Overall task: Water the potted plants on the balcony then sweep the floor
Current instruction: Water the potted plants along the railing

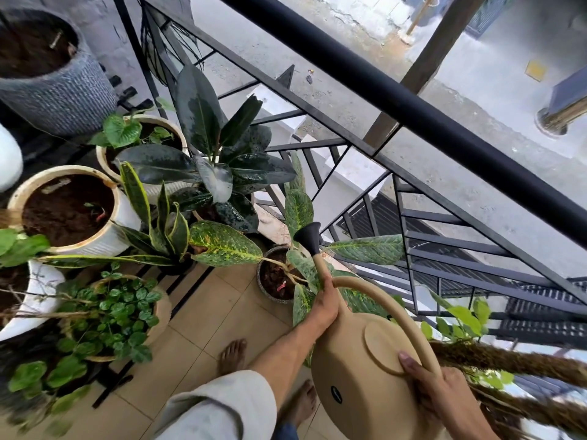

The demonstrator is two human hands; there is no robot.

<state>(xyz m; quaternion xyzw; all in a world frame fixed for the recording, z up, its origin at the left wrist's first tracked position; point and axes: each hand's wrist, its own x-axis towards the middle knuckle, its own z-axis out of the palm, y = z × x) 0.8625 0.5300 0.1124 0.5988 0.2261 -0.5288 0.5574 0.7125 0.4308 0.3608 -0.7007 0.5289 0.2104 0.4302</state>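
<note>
Watering can (359, 369), dark oval label unreadable, both hands gripping

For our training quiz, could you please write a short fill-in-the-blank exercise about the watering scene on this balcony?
1. The watering can is ____ in colour.
2. The left hand grips the can near the base of its ____.
3. The right hand holds the can at the rear end of its curved ____.
4. The rose at the spout's tip is ____.

Missing words: beige; spout; handle; black
</note>
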